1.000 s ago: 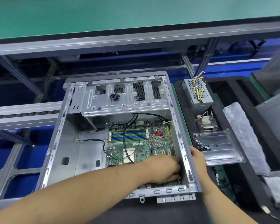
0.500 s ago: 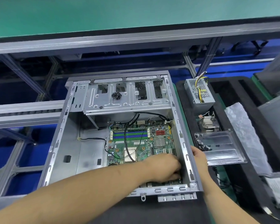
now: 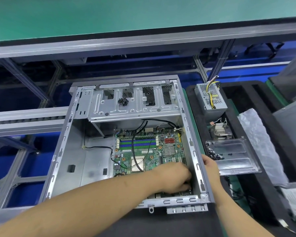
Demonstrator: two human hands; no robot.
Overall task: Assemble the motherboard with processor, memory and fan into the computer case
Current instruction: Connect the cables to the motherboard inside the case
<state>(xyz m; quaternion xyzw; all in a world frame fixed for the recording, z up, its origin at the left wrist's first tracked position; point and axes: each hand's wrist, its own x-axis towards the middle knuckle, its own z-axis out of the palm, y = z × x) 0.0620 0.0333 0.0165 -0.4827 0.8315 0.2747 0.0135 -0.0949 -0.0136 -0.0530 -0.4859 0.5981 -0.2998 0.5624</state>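
The open grey computer case [image 3: 63, 151] lies on its side on the bench. The green motherboard [image 3: 149, 151] sits inside it, with the bare processor [image 3: 138, 165] and the blue and green memory slots [image 3: 137, 143] showing. Black cables cross the board. My left hand [image 3: 174, 178] reaches into the case, its fingers curled down at the board's near right corner beside the case wall; the fingertips are hidden. My right hand [image 3: 210, 168] grips the case's right wall from outside. The heatsink fan [image 3: 220, 130] lies outside, in the black foam tray.
A power supply [image 3: 210, 100] with yellow wires stands at the back right. A clear plastic tray [image 3: 232, 156] holds several black screws; more screws [image 3: 123, 101] sit on the drive cage. A plastic bag [image 3: 256, 142] lies to the right. Conveyor rails run behind.
Both hands stay almost where they were; the left hand's fingers have shifted slightly at the board's corner. The view has drifted a little.
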